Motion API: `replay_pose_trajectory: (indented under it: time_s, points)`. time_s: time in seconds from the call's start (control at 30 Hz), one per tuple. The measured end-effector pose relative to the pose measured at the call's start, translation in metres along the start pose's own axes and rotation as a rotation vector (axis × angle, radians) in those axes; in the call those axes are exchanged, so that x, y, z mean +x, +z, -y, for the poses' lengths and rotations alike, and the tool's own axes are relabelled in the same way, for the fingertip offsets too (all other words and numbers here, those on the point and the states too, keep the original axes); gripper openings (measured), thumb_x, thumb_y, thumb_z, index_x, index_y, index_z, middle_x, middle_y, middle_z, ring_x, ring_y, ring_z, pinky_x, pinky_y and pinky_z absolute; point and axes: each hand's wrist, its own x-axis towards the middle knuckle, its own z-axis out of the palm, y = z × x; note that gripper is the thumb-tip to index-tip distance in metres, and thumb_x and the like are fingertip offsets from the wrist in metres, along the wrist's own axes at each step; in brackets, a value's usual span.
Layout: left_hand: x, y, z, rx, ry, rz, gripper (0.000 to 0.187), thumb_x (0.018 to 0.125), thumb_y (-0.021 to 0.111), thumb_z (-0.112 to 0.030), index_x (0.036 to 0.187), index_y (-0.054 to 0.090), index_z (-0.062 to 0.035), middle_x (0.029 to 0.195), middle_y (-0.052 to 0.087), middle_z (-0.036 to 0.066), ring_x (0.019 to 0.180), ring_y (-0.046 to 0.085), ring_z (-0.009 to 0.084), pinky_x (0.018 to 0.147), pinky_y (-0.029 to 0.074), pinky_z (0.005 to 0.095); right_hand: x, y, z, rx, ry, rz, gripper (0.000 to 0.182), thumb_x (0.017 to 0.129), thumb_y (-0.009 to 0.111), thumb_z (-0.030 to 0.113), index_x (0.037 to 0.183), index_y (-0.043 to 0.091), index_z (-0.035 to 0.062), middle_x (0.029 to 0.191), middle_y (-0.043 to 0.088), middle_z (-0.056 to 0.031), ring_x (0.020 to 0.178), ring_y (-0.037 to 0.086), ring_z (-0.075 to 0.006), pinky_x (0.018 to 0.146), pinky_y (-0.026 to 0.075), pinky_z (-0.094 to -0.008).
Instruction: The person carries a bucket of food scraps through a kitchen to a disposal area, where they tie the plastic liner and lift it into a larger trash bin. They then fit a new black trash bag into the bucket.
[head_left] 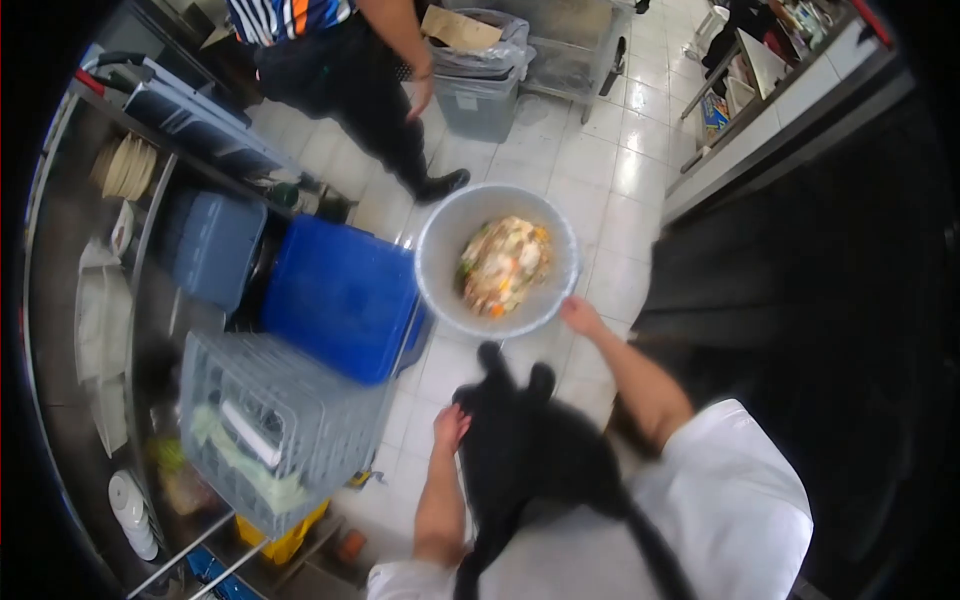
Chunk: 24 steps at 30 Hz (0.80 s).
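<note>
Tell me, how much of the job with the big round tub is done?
Filling looks done, at least partly: mixed food bits are heaped in the round tub. In hand: the right hand is at the tub's rim, though its grip is unclear; the left hand is away from it. Left, probably: emptying the tub, since the food is in there.

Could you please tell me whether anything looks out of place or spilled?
The open grey bin of mixed food is out in the tiled aisle, by the right hand, possibly a trip hazard. No spill shows around it.
</note>
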Motion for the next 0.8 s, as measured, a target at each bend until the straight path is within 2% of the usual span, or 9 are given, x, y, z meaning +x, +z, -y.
replay_pose_trajectory:
  time_s: [0.23,0.33,0.37,0.4,0.47,0.53,0.6,0.67,0.8]
  points:
    - [0.098,0.023,-0.046,0.350,-0.004,0.093,0.028,0.092,0.059,-0.022,0.116,0.059,-0.0070,0.090,0.061,0.007,0.070,0.063,0.0165,0.050,0.047,0.0270,0.003,-0.003,-0.045,-0.247,0.158,0.102,0.036,0.081,0.053,0.018,0.111,0.068,0.0037,0.107,0.069,-0.0230,0.102,0.065,-0.0384,0.093,0.050,-0.0401]
    - [0.165,0.016,-0.054,0.586,0.339,0.161,0.024,0.090,0.061,-0.018,0.112,0.061,-0.0078,0.088,0.062,0.006,0.069,0.064,0.0172,0.051,0.047,0.0270,0.016,0.005,-0.150,-0.097,0.377,0.313,0.038,0.078,0.053,0.011,0.112,0.070,0.0063,0.112,0.068,-0.0220,0.108,0.064,-0.0371,0.096,0.049,-0.0391]
    - [0.178,0.012,-0.059,0.556,0.424,0.152,0.023,0.089,0.062,-0.017,0.110,0.062,-0.0081,0.087,0.062,0.006,0.069,0.065,0.0175,0.051,0.047,0.0270,0.002,-0.011,-0.129,-0.409,0.249,0.327,0.039,0.077,0.052,0.007,0.112,0.071,0.0095,0.112,0.069,-0.0198,0.110,0.064,-0.0357,0.097,0.049,-0.0380]
    - [0.172,0.021,-0.084,0.366,0.221,0.080,0.021,0.091,0.062,-0.017,0.110,0.062,-0.0087,0.091,0.064,0.006,0.072,0.066,0.0184,0.053,0.048,0.0285,-0.005,-0.027,-0.103,-0.413,0.258,0.339,0.039,0.077,0.052,0.007,0.112,0.071,0.0095,0.112,0.069,-0.0198,0.110,0.064,-0.0357,0.097,0.049,-0.0380]
    - [0.169,0.033,-0.115,0.122,0.176,0.029,0.022,0.095,0.060,-0.018,0.115,0.061,-0.0092,0.097,0.064,0.006,0.080,0.068,0.0194,0.061,0.051,0.0292,0.005,-0.055,-0.066,-0.457,0.381,0.339,0.043,0.077,0.050,0.004,0.113,0.071,0.0120,0.113,0.069,-0.0189,0.113,0.062,-0.0361,0.098,0.048,-0.0373]
    - [0.186,0.040,-0.133,-0.065,0.172,0.041,0.029,0.098,0.057,-0.021,0.124,0.057,-0.0090,0.109,0.065,0.006,0.095,0.066,0.0198,0.076,0.052,0.0335,0.047,-0.044,-0.109,-0.424,0.338,0.260,0.035,0.080,0.051,0.003,0.108,0.072,0.0102,0.109,0.071,-0.0146,0.106,0.066,-0.0316,0.094,0.050,-0.0389]
    - [0.199,0.054,-0.150,-0.168,0.117,-0.003,0.032,0.101,0.049,-0.023,0.130,0.053,-0.0096,0.119,0.063,0.007,0.107,0.063,0.0210,0.087,0.050,0.0373,0.097,-0.055,-0.105,0.422,0.492,0.202,0.028,0.087,0.053,0.006,0.108,0.070,0.0104,0.105,0.071,-0.0062,0.100,0.065,-0.0229,0.092,0.050,-0.0392]
    - [0.207,0.068,-0.166,-0.244,0.097,0.001,0.034,0.103,0.044,-0.025,0.132,0.051,-0.0089,0.123,0.062,0.008,0.112,0.060,0.0219,0.091,0.049,0.0385,0.139,-0.052,-0.064,0.567,0.650,0.010,0.027,0.092,0.053,0.009,0.117,0.064,0.0119,0.108,0.067,-0.0001,0.102,0.060,-0.0153,0.094,0.045,-0.0372]
    - [0.254,0.087,-0.152,-0.521,0.094,0.150,0.042,0.104,0.035,-0.030,0.136,0.049,-0.0072,0.128,0.060,0.010,0.120,0.057,0.0251,0.100,0.047,0.0407,0.179,-0.043,-0.043,0.646,0.557,0.109,0.037,0.098,0.053,0.023,0.133,0.051,0.0129,0.126,0.060,-0.0004,0.116,0.052,-0.0159,0.099,0.039,-0.0368]
